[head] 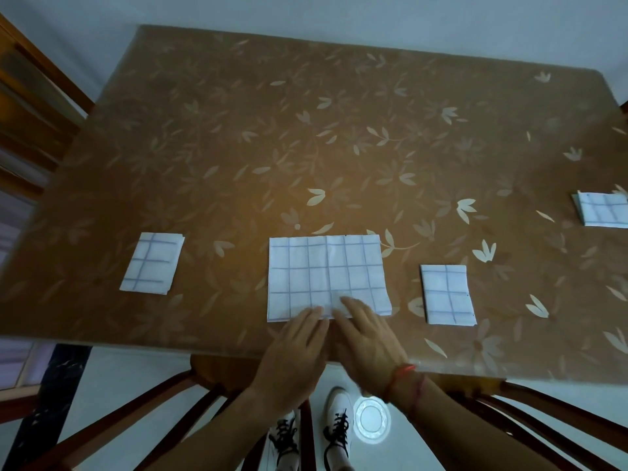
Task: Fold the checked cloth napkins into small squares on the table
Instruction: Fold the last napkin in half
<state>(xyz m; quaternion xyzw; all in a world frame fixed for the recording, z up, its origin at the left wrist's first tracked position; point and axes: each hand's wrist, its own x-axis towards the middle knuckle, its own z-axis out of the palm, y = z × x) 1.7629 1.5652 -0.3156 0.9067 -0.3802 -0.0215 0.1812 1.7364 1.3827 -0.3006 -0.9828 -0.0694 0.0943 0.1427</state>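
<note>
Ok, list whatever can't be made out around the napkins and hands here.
Head view only:
- Far-right napkin: cut off by the frame's right edge, so its full shape is unseen.
- Middle napkin: part of its near edge is covered by the left hand and right hand; layer count unclear.
- Right hand's fingertips: blurred, so their exact contact with the cloth is unclear.

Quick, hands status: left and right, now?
Left hand: open, straight fingers touching the middle napkin at its near edge.
Right hand: open, fingers pressing flat on the same napkin.
</note>
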